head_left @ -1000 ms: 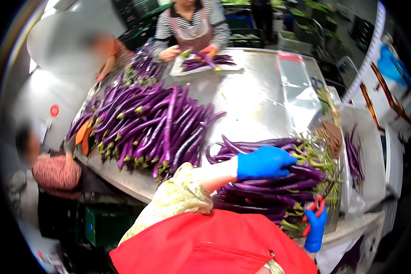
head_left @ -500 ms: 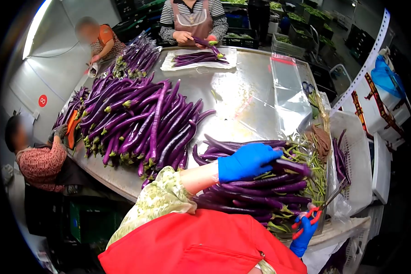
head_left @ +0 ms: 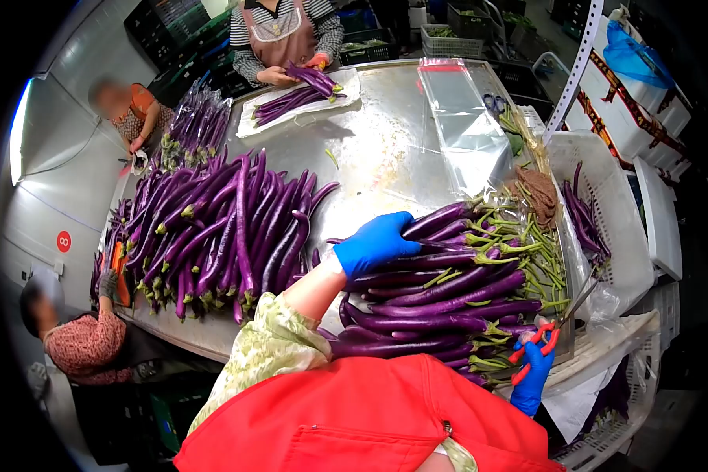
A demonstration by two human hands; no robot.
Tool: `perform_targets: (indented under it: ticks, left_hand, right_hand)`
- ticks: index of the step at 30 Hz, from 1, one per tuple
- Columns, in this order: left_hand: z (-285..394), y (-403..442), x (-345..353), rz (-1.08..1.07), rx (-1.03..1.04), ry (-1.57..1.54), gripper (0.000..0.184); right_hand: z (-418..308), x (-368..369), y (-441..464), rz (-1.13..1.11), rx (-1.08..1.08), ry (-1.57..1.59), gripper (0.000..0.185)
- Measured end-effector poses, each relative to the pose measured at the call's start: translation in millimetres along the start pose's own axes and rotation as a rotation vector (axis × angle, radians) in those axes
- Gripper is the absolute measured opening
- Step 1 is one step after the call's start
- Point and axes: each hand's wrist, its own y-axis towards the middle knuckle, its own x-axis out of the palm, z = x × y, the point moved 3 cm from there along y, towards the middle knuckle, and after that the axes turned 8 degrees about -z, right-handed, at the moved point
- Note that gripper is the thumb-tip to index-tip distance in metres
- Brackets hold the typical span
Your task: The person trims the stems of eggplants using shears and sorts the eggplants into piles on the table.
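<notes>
My left hand (head_left: 379,245), in a blue glove, reaches over the near pile of purple eggplants (head_left: 440,322). Its fingers are bent around the end of an eggplant at the pile's upper edge. At the pile's lower right, my right hand (head_left: 533,374), also in a blue glove, holds scissors (head_left: 548,338) by their red handles, blades pointing up and right. Green stems (head_left: 544,263) lie scattered at the right end of the pile. Left of it is a larger eggplant heap (head_left: 212,228).
Clear bags (head_left: 464,118) lie on the metal table (head_left: 385,102). A co-worker across it handles eggplants on a white tray (head_left: 350,88); two other people stand at the left. A brown cloth (head_left: 536,197) and a white crate (head_left: 610,212) are at the right.
My left hand has moved left, from over the pile to its upper left side. My right hand still holds the scissors. The view has shifted, and the co-worker's eggplants have moved.
</notes>
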Motion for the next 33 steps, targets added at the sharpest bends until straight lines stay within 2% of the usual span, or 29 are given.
perform_targets:
  ticks: [6,12,17,21,22,25,33]
  left_hand:
    - [-26.1,39.7,28.6,-0.028,0.06,0.191,0.033]
    - [-24.2,36.2,30.8,-0.012,0.09,0.199,0.038]
    - [-24.2,30.6,33.2,0.116,0.197,0.299,0.034]
    - [-11.9,24.7,16.1,0.172,0.078,0.167,0.031]
    - [-7.3,22.7,11.9,0.23,0.122,0.205,0.031]
    - [1.9,20.3,3.8,0.176,0.081,0.219,0.033]
    - [-9.5,30.2,21.0,0.183,0.148,0.221,0.033]
  right_hand:
    - [2.2,4.3,2.3,-0.022,0.037,0.006,0.062]
    - [8.3,-1.6,4.4,-0.035,0.061,-0.018,0.062]
    - [4.3,9.3,1.7,-0.028,0.066,-0.014,0.061]
    - [16.4,-5.0,2.0,-0.026,0.094,-0.063,0.066]
    - [10.9,-0.6,-1.2,0.003,0.1,-0.041,0.066]
    - [5.9,5.7,0.9,0.013,0.099,-0.004,0.067]
    - [7.7,11.0,4.4,-0.009,0.073,-0.081,0.066]
